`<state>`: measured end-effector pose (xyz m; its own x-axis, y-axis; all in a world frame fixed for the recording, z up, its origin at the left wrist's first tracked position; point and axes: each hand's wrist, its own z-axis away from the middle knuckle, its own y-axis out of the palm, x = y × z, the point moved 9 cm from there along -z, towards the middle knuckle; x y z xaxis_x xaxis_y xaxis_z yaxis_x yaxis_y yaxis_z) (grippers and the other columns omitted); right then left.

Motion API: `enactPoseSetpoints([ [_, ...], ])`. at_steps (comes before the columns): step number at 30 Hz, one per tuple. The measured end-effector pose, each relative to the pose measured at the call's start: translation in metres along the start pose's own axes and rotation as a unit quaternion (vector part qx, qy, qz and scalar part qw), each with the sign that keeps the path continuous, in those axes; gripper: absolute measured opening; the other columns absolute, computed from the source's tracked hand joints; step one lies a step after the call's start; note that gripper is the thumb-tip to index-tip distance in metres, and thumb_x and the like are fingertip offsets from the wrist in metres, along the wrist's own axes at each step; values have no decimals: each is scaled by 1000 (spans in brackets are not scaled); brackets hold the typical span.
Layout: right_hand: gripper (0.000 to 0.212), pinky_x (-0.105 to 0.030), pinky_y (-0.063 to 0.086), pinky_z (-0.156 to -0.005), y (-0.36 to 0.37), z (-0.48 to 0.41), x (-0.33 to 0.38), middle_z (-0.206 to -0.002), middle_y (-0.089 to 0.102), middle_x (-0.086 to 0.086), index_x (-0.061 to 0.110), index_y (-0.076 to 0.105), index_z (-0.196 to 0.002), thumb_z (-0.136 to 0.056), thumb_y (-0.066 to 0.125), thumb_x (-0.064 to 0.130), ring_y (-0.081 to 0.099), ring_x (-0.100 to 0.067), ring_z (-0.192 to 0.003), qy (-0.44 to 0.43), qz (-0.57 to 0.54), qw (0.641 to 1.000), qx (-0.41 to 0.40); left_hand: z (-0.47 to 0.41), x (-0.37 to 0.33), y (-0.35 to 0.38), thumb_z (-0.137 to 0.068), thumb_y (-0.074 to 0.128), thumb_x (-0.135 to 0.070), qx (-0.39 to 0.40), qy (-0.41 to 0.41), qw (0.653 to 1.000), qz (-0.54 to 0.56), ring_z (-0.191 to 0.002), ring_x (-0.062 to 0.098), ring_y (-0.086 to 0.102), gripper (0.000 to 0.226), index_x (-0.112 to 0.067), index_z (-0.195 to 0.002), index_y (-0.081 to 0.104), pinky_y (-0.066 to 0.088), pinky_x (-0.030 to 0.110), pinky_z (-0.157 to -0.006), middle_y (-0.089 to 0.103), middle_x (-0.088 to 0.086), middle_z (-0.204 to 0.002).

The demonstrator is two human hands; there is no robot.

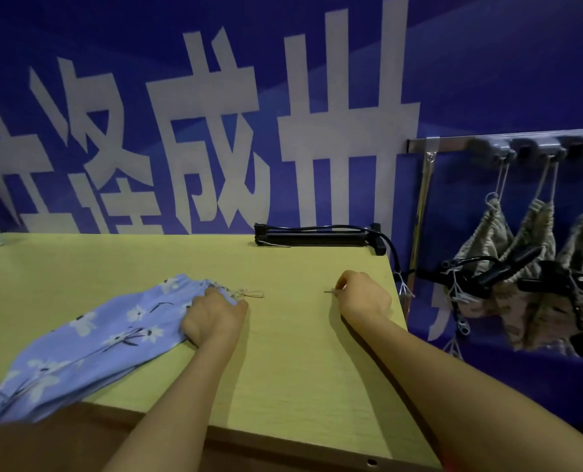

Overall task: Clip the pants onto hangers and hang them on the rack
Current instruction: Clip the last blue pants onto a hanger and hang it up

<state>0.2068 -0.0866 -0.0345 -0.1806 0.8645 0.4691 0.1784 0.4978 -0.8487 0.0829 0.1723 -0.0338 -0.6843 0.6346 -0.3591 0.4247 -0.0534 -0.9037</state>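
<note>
Left hand (215, 318): your fingers curl into the waistband end of the light blue flower-print cloth pants (89, 338).
Right hand (363, 298): you pinch a thin grey sliver (330, 291) between thumb and fingertip; what it is, you cannot tell.
Pants: lying on the pale yellow-green wooden tabletop (300, 352), legs trailing over the near edge; beige drawstring (249, 294) loose beside your left hand.
Hanger: a black plastic clip hanger (317, 236) lies at the tabletop's back edge, against the blue wall (487, 63).
Rack: the metal rail with grey hooks (487, 146) on your right carries beige patterned garments (494, 233).
</note>
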Motion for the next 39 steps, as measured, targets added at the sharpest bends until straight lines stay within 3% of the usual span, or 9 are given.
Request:
enactPoseSetpoints([
  [6,20,-34,43,-73,-5,3,-6,-114,54,-8,13,54,-115,-98,45,20,59,-25,-93,33,-36,999,-17,-5,-3,-2,-96,41,-31,-32,62,989,131,-89,36,59,29,-8,-97,59,37,33,-64,64,18,-99],
  [9,20,-38,49,-78,-10,7,-14,-104,59,-5,14,52,-111,-100,42,27,60,-23,-91,57,-155,986,-29,0,0,5,-91,50,-22,1,57,973,224,-61,28,41,31,-12,-65,36,25,34,-54,46,10,-64],
  [12,14,-39,54,-73,-12,15,-15,-88,63,-1,17,47,-108,-99,42,26,62,-19,-81,54,-255,965,-18,15,-12,6,-89,50,-16,55,40,953,297,-56,22,31,34,-15,-61,29,19,34,-53,33,5,-58],
  [17,24,-32,40,-58,-13,35,-2,-73,59,-2,24,54,-87,-93,37,10,55,-22,-67,-5,-298,954,38,73,-76,32,-79,50,-15,215,19,785,581,-60,21,44,20,-16,-60,44,34,32,-62,49,8,-60],
  [22,32,-44,54,-65,-18,48,-28,-67,61,-14,11,57,-72,-90,33,2,57,-26,-57,74,-430,898,64,100,-105,46,-91,35,3,240,-36,641,728,-72,23,55,20,2,-77,50,45,31,-67,59,17,-79],
  [27,37,-35,52,-74,-16,50,-35,-88,69,-16,2,66,-87,-92,51,36,67,-32,-88,138,-464,869,104,125,-123,41,-91,36,1,280,-37,590,756,-74,22,55,19,1,-81,51,46,30,-69,60,17,-80],
  [31,35,-28,45,-58,-22,54,-40,-67,59,-8,10,56,-64,-93,55,28,57,-22,-62,146,-501,844,121,141,-129,31,-91,39,-2,307,-7,620,722,-67,19,60,21,-3,-75,54,48,27,-60,66,13,-74],
  [37,28,-33,51,-65,-30,65,-34,-72,63,-18,1,60,-79,-94,54,24,63,-27,-71,43,-539,833,118,130,-135,24,-90,54,-45,232,66,828,507,-65,15,66,41,-4,-94,59,49,25,-57,68,6,-73],
  [39,34,-41,54,-75,-33,68,-31,-87,67,-28,-9,60,-92,-95,53,24,67,-32,-80,26,-546,830,115,129,-145,17,-83,58,-53,223,117,861,441,-67,16,66,48,-6,-89,57,51,27,-60,66,8,-74],
])
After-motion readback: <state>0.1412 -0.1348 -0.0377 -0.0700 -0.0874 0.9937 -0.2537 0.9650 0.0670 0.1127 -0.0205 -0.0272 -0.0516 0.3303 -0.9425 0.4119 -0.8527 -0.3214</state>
